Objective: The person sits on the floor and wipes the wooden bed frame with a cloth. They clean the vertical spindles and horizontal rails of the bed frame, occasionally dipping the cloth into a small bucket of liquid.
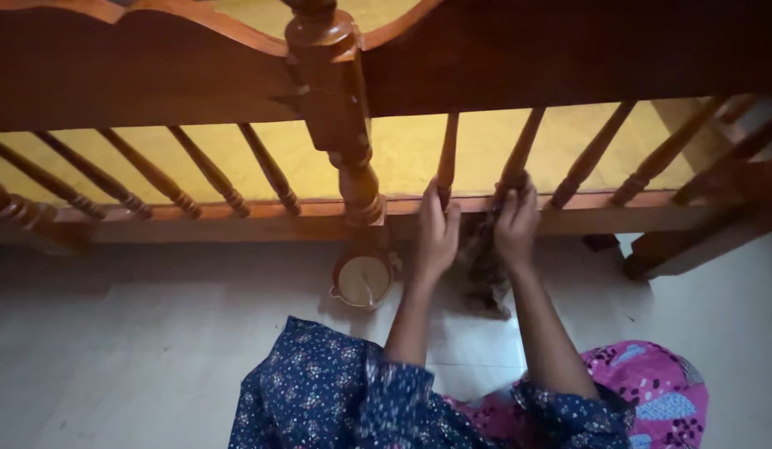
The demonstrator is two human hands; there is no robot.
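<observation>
My left hand (pixel 436 233) grips the base of a turned wooden spindle (pixel 447 158) on a dark wooden railing (pixel 236 212). My right hand (pixel 517 220) is closed on a dark patterned cloth (pixel 484 270) at the foot of the neighbouring spindle (pixel 521 150). The cloth hangs down between my two hands below the bottom rail. Both arms reach forward out of dark blue flowered sleeves (pixel 336 391).
A thick carved post (pixel 336 108) stands left of my hands. Its foot rests in a small brown bowl (pixel 363 281) holding pale liquid. Yellow padding (pixel 403 150) shows behind the spindles. A pale tiled floor (pixel 136 333) lies below, and pink patterned fabric (pixel 652 391) covers my knee.
</observation>
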